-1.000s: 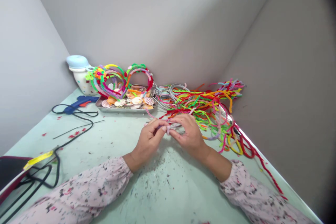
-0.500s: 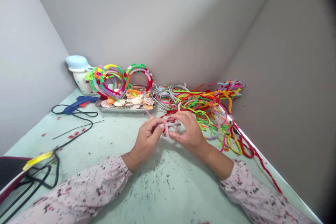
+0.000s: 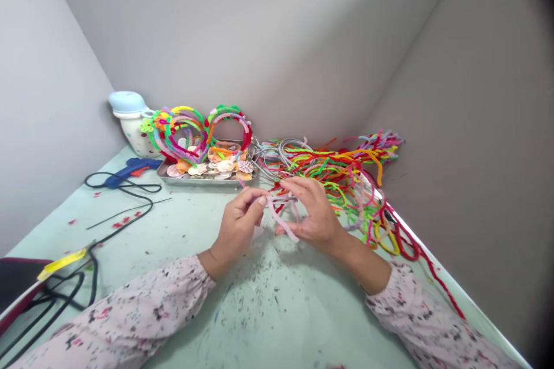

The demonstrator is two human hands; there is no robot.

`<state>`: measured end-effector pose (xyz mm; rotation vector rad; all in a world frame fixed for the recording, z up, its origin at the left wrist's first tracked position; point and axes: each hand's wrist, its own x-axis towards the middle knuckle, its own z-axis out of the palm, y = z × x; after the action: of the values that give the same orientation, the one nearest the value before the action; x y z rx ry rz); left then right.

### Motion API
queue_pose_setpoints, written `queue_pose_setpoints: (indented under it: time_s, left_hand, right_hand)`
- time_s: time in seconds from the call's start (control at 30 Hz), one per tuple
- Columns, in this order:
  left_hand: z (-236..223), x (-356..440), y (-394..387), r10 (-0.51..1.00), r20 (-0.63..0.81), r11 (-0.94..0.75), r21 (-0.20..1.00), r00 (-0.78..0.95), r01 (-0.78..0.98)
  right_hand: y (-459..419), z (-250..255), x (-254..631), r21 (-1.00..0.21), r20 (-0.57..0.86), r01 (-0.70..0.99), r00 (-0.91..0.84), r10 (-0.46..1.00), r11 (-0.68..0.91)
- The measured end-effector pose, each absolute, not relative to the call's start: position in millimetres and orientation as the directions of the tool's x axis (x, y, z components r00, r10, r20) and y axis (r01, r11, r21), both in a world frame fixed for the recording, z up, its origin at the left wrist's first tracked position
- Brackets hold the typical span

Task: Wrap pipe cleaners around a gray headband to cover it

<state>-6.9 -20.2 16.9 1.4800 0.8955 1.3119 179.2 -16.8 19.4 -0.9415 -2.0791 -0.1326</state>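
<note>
A pale pink pipe cleaner [image 3: 282, 221] is pinched between the thumb and fingers of my left hand [image 3: 240, 220]. Its loose end slants down toward my right hand [image 3: 315, 216]. That hand is open, thumb and fingers apart, curved around the pipe cleaner. A thin greyish-purple strip runs from the left pinch toward the right fingers; its kind is too small to make out. Whether the right fingertips touch either strand is unclear. Behind both hands lies a tangled bundle of coloured pipe cleaners [image 3: 341, 170].
A metal tray [image 3: 203, 182] of seashells [image 3: 225, 166] stands at the back, with pipe-cleaner-wrapped headbands [image 3: 184, 155] on it. To its left are a blue glue gun [image 3: 130, 170] with a black cord [image 3: 93, 277] and a blue-lidded white bottle [image 3: 132, 121].
The pink pipe cleaner's end has swung from hanging almost straight down to slanting down and right. My right hand has opened wider, and my left hand has shifted slightly left.
</note>
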Motion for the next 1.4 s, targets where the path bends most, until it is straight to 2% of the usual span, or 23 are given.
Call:
queue_pose_setpoints:
  time_s: [0.27,0.53,0.73,0.97,1.27,1.4]
  left_hand:
    - [18.6,-3.6,-22.9,0.952,0.252,-0.229,0.963,0.174,-0.144]
    - [21.2,-4.2,-22.2,0.962,0.223,-0.193,0.963,0.157,-0.186]
    - [21.5,-3.3,-20.7,0.966,0.216,-0.184,0.961,0.144,-0.207]
    - [21.5,-4.0,-19.5,0.971,0.201,-0.168,0.959,0.132,-0.23]
    - [18.2,-1.9,-21.0,0.969,0.174,-0.131,0.964,0.178,-0.23]
    - [16.8,-0.4,-25.1,0.962,0.172,-0.131,0.972,0.21,-0.195]
  right_hand:
    - [-22.5,29.0,177.8,-0.188,0.729,0.605,-0.442,0.523,0.773]
    - [-33.3,45.3,175.7,-0.228,0.675,0.553,-0.503,0.539,0.801]
    - [-35.5,48.6,175.4,-0.289,0.648,0.518,-0.513,0.563,0.805]
    - [-39.3,58.7,175.5,-0.428,0.578,0.469,-0.515,0.633,0.773]
    - [-31.5,45.1,172.9,-0.398,0.619,0.471,-0.496,0.609,0.787]
    - [-28.1,34.1,168.6,-0.394,0.657,0.51,-0.424,0.623,0.764]
